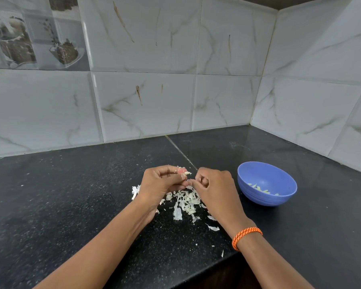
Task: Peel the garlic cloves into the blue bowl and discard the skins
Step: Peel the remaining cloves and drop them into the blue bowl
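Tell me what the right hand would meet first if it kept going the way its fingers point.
The right hand points left toward the left hand, so it would probably meet the garlic clove and that hand's fingertips first; they already look nearly touching.

Single head view, forward and down, close over the counter.

Both forearms reach forward and come together in the middle, bare to the elbow. The left hand has its fingers curled in, pinching something small at the fingertips. The right hand faces it, fingers also curled, tips touching the left ones. An orange thread band circles the right wrist.
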A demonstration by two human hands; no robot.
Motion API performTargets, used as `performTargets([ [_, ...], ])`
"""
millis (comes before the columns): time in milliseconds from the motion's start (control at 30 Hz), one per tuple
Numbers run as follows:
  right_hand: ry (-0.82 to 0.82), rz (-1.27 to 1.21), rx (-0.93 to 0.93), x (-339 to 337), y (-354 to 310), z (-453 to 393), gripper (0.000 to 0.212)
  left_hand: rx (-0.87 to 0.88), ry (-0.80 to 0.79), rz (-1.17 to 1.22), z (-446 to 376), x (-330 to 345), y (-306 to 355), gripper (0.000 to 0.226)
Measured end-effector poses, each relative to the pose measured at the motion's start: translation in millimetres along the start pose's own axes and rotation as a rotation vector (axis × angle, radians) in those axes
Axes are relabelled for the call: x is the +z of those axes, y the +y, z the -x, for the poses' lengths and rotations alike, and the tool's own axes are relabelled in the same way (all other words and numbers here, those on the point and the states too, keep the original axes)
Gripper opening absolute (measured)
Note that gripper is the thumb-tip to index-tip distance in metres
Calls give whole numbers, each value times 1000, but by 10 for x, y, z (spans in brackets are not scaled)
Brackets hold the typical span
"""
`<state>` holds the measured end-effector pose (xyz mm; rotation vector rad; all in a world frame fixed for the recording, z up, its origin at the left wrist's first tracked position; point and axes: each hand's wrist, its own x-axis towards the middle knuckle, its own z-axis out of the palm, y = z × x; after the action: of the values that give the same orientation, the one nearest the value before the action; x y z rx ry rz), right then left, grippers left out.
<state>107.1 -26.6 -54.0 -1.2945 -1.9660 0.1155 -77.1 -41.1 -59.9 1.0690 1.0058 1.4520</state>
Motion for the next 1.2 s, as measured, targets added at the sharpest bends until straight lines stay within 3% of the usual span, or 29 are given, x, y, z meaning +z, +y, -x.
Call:
performTargets([
  [100, -68, 55, -59, 33, 31, -14, 24, 15, 4, -30, -2, 3, -2, 15],
  [200, -48, 18, -46, 43, 32, -4, 39, 34, 12, -52, 1, 5, -2, 13],
  [300, 88, -141, -29, -14, -17, 6, 32, 66, 22, -94, 9, 15, 4, 10],
  [367, 87, -229, -82, -37, -30, -3, 28, 94, 22, -145, 13, 23, 16, 8],
  [500, 84, -152, -148, -31, -42, 17, 11, 130, -15, -170, 41, 60, 28, 8],
  [667, 155, -352, 49, -8, -84, 34, 6, 139, -41, -171, 78, 105, 9, 19],
  [867, 123, -664, 180, -38, -179, 55, 9, 175, 25, -192, 75, 116, -80, 11],
  [1000, 68, -358, -16, -70, -117, 3, 8, 276, 47, -353, 51, 106, -84, 5],
  [1133, -23, 128, -176, -142, -90, -56, 16, 466, 48, -755, 28, 88, -109, 8],
  [1200, -22, 251, -235, -141, -89, -66, 22, 543, 43, -941, 39, 99, -107, 11],
])
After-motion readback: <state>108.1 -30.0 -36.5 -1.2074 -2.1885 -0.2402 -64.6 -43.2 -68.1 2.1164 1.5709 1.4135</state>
